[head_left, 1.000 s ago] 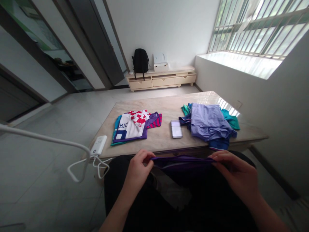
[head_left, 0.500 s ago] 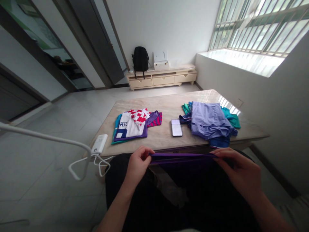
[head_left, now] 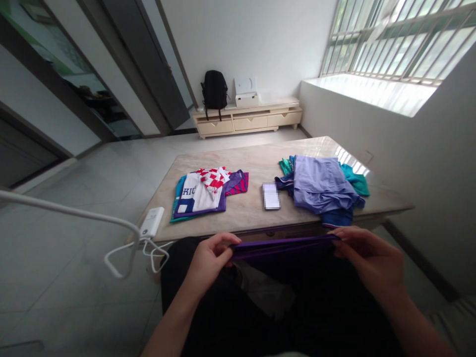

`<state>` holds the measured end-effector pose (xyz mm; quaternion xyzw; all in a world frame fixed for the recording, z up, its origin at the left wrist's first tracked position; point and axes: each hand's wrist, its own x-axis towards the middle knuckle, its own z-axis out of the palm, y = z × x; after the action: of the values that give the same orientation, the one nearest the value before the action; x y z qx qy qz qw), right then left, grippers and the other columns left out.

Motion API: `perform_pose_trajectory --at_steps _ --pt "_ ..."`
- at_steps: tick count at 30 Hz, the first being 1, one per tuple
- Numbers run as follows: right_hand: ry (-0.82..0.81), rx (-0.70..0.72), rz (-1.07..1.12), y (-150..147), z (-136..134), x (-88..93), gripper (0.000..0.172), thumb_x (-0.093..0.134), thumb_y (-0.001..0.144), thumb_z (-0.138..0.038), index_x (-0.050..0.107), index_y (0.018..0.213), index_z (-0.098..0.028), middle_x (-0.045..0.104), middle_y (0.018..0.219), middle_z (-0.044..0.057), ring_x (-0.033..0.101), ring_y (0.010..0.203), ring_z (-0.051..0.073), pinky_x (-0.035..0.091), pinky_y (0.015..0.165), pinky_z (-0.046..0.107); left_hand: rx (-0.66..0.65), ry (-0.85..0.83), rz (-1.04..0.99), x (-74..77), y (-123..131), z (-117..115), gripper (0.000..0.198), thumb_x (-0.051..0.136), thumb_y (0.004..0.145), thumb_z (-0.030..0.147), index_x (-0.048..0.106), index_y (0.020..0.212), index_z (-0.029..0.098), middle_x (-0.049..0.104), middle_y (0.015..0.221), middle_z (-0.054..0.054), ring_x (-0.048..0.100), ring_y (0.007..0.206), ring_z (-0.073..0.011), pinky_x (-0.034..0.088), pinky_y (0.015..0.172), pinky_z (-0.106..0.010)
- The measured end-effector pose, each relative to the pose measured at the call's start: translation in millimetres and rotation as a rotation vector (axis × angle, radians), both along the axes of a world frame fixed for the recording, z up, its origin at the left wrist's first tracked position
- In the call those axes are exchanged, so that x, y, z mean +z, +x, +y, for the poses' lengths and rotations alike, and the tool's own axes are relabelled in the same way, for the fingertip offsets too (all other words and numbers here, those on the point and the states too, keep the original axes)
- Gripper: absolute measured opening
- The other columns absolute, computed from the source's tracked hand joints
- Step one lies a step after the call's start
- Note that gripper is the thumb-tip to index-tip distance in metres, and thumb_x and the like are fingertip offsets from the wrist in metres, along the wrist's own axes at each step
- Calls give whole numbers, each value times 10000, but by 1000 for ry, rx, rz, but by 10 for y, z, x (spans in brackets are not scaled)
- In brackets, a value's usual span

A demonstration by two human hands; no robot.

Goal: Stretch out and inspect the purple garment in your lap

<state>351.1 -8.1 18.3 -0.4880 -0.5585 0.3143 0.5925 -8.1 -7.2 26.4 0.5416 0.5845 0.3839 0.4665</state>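
A dark purple garment (head_left: 282, 249) is stretched between my two hands above my lap, just short of the table's near edge. My left hand (head_left: 211, 260) pinches its left end between thumb and fingers. At the other end, my right hand (head_left: 372, 258) grips the right corner the same way. The cloth's top edge runs almost level, and its lower part hangs into shadow over my dark trousers, so its full shape is hidden. Beyond my hands, folded shirts (head_left: 201, 193) lie on the left of the table, the top one white with red checks. A lavender shirt (head_left: 320, 181) tops the right pile.
The marble-look table (head_left: 245, 218) carries a phone with a blurred screen (head_left: 271, 196) between the piles. A white power bank (head_left: 152, 221) with white cables (head_left: 154, 253) sits at its left edge. Behind stand a low cabinet (head_left: 251, 121), a black backpack (head_left: 214, 90) and a white box (head_left: 246, 99).
My left hand has lowered slightly, and the garment's left end with it. Its right end has shifted slightly right. Both hands keep their grip.
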Motion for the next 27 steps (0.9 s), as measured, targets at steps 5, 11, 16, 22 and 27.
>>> perform_pose_trajectory --at_steps 5,11,16,22,27 --pt "83 187 -17 -130 -148 72 163 759 869 -130 740 971 -255 758 988 42 748 843 192 662 692 262 0 301 454 -95 15 34 196 533 782 91 669 851 216 657 954 -15 610 721 -152 476 720 -295" --pt "133 314 -157 -220 -249 170 233 708 890 -66 721 1011 -265 750 1002 52 749 899 218 634 749 307 -43 317 632 -148 73 90 261 467 735 11 590 816 225 611 930 -28 614 831 -202 458 766 -314" --pt "107 286 -137 -238 -250 159 203 704 901 -93 717 1004 -267 747 999 56 749 913 224 635 766 309 -139 200 386 -96 46 135 244 483 752 59 647 853 208 679 910 -33 641 813 -198 482 713 -291" --pt "74 188 -102 -231 -220 131 180 750 879 -127 731 985 -270 761 990 30 750 917 182 651 805 238 -97 151 258 16 8 117 309 480 758 90 714 933 191 741 981 -45 707 929 -208 550 795 -298" --pt "72 103 -74 -198 -162 105 146 785 861 -163 753 962 -264 770 967 20 757 894 166 652 815 219 -69 223 296 79 -26 127 258 525 789 131 742 914 193 748 979 -44 714 938 -205 572 825 -298"
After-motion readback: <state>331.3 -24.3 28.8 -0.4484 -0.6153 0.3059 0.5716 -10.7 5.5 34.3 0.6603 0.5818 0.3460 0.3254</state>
